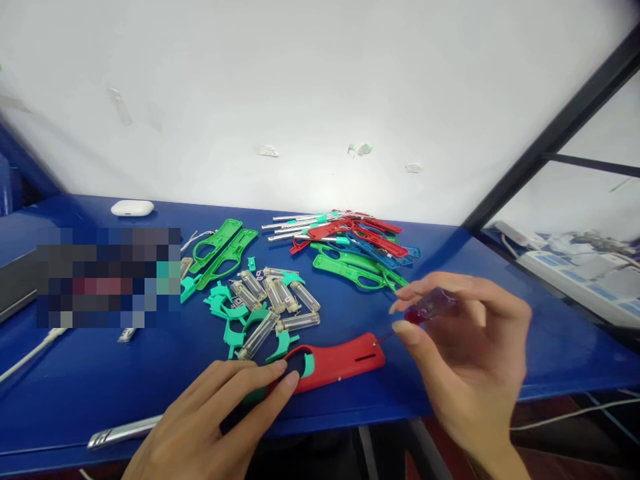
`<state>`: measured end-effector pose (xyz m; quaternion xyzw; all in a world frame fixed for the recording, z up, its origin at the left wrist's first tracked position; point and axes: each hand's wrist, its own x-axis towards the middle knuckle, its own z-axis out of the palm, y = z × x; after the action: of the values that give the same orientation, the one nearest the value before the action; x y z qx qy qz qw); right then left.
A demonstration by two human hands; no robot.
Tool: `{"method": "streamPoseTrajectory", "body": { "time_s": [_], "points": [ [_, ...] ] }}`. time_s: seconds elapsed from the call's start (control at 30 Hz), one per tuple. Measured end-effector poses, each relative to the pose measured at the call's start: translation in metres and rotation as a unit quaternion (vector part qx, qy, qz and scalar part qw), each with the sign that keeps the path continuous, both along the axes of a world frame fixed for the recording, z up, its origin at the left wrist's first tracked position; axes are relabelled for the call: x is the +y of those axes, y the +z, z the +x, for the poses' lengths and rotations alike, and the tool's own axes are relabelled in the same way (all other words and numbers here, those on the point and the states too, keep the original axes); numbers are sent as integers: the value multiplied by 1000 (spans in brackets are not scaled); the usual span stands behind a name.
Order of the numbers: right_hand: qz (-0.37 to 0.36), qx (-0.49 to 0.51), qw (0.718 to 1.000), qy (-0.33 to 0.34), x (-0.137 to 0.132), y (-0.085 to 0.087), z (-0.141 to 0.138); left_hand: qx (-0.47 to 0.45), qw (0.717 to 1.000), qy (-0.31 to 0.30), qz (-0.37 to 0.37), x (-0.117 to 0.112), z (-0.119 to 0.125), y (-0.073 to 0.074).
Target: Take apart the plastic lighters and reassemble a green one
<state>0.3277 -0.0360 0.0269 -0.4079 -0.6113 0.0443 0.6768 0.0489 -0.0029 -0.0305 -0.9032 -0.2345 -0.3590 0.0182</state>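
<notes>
A red long-necked utility lighter [345,363] with a teal trigger [309,365] lies near the table's front edge. My left hand [215,413] is closed on its front part, fingertips beside the trigger ring. From under that hand the lighter's silver metal barrel [125,430] sticks out to the left. Between the thumb and fingers of my right hand [465,340] is a small screwdriver [433,305] with a translucent dark red handle. Its thin shaft slants down to the rear end of the lighter, where the tip appears to touch near a small hole.
Beyond my left hand lie several clear fuel tanks [260,333] and teal trigger parts [235,310]. Green casing halves [220,250] sit behind; a lighter pile [360,240] is farther right. A white earbud case [133,208] is back left, power strips [575,280] right. One left patch is pixelated.
</notes>
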Motion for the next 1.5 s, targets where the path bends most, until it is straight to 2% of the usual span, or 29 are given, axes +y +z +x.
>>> {"method": "streamPoseTrajectory", "body": {
  "time_s": [0.1,0.23,0.37,0.47,0.6,0.7,0.77,0.87,0.97,1.07,1.17,1.27,1.4,1.5],
  "points": [
    [-8,5,1000,-17,1,-2,-1,-3,1000,4,-5,-1,0,1],
    [-40,-5,999,-3,3,-4,-1,-5,1000,3,-2,-1,-1,-1],
    [5,-3,1000,28,3,-1,1,6,1000,12,4,0,-2,-3],
    [33,13,999,21,0,3,2,10,1000,23,3,0,-2,-3],
    [-12,-3,1000,-18,-3,1,3,5,1000,27,0,0,-1,-2],
    [-41,1,999,0,-1,-2,4,3,1000,27,1,-1,-1,-2],
    [-26,14,999,14,3,-3,3,4,1000,27,0,-1,-2,-2],
    [-4,29,1000,-4,6,-4,2,8,1000,23,-2,-1,-3,-4],
    [-34,81,996,-3,-1,3,5,13,1000,24,9,-1,-3,-5],
    [-97,115,988,19,-15,17,15,8,1000,20,8,-1,-2,-4],
    [-244,-8,969,-28,-22,29,27,-5,1000,20,5,0,0,-2],
    [-365,-173,911,-81,-18,23,31,-11,1000,23,17,1,1,-1],
    [-371,-310,861,-156,-9,-7,20,-3,999,30,21,-2,1,2],
    [-347,-374,837,-198,-7,-19,12,19,999,41,15,-4,1,7]
  ]
}}
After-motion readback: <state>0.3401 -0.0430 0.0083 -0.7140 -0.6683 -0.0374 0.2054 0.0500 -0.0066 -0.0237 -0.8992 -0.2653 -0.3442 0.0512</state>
